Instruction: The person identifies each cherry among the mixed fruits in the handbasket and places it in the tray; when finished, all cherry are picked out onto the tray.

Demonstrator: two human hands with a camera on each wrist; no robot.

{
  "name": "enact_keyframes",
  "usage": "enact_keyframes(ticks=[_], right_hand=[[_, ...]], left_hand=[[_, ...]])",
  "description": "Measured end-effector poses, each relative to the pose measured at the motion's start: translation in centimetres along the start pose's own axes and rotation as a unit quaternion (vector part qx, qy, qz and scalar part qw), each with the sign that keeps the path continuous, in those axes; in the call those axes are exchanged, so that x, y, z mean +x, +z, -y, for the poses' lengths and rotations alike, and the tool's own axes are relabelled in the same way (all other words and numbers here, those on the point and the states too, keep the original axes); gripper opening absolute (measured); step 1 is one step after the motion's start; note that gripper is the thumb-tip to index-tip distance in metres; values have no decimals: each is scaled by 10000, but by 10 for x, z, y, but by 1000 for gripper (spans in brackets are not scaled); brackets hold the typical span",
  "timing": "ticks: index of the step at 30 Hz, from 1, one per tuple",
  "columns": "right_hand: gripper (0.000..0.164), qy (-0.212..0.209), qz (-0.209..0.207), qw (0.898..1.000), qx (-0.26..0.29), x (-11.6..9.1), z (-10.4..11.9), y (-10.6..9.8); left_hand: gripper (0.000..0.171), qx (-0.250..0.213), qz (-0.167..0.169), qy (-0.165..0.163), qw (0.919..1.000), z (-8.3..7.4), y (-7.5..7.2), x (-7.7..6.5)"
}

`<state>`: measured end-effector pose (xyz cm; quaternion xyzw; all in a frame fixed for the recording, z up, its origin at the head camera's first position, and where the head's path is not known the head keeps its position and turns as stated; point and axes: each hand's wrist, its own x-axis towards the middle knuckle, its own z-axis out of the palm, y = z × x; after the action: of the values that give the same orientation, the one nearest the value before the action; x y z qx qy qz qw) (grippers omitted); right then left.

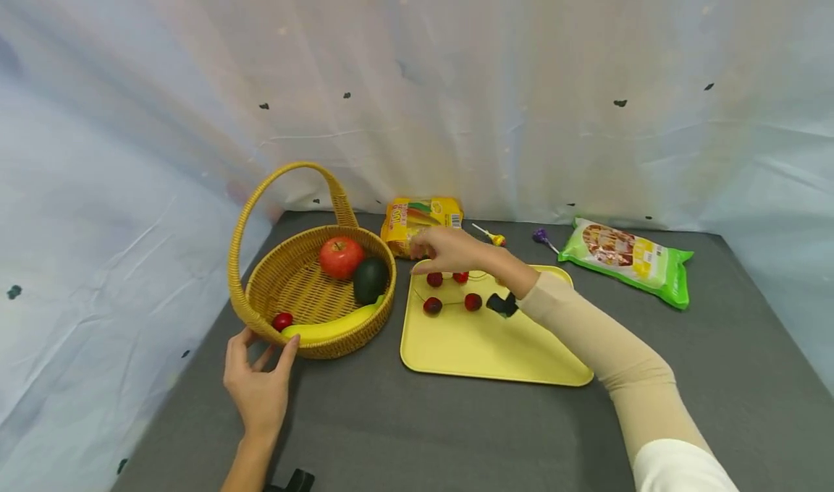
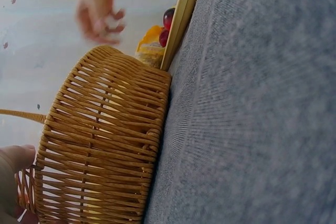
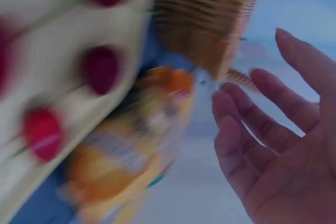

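Observation:
My left hand (image 1: 257,391) grips the front left rim of a round wicker basket (image 1: 254,278) with a tall handle. Inside lie a red apple (image 1: 342,257), a dark green avocado-like fruit (image 1: 371,281), a banana (image 1: 332,327) and a small red fruit (image 1: 282,322). In the left wrist view the thumb presses on the rim of the basket (image 2: 100,140). My right hand (image 1: 449,249) hovers over the back left of a yellow tray (image 1: 482,351), its fingers loosely bent with nothing between them in the right wrist view. Several dark red cherries (image 1: 473,302) with stems lie on the tray.
Behind the tray stands a yellow snack bag (image 1: 417,213), partly hidden by the right hand. A yellow lollipop (image 1: 498,239) and a purple lollipop (image 1: 541,236) lie behind the tray. A green and white packet (image 1: 625,259) is at the back right, near the white curtain (image 1: 489,101).

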<state>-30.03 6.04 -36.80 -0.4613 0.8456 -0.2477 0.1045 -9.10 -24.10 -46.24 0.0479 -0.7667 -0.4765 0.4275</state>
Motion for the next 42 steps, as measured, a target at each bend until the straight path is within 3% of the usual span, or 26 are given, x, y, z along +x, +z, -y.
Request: enact_keyframes(ticks=[4,8,14,20,26,29,33,37,42], right_hand=[[31,-451,250,9971,555,59,27,0],[34,-572,762,9878,1234,110,52,11],[39,-244,1322,9721,1923,154,84,39],[49,47,2072,9541,2162,165,106,66],[55,875,3021,9104,2689,165,111,79],[56,1064,3217,8979,2809,165,112,84],[55,959,3304,8977,2752,165,113,90],[61,826,3228,9043,2669,167,114,95],[62,757,3260,9026,2707,168,114,99]], left_hand=[[52,97,-27,27,9999,3,-4,0],[52,154,-27,-13,9999,6,-7,0],[52,274,-63,-55,9996,3,-9,-2],[51,324,-110,-140,9993,-6,-6,-1],[51,248,-80,-105,9996,-1,-3,-2],[51,242,-73,-106,9996,-1,-2,-2],[52,253,-41,-139,9996,0,-2,-3],[52,220,-16,-148,9996,-1,-1,-3],[53,205,-2,-142,9997,-3,1,-3]])
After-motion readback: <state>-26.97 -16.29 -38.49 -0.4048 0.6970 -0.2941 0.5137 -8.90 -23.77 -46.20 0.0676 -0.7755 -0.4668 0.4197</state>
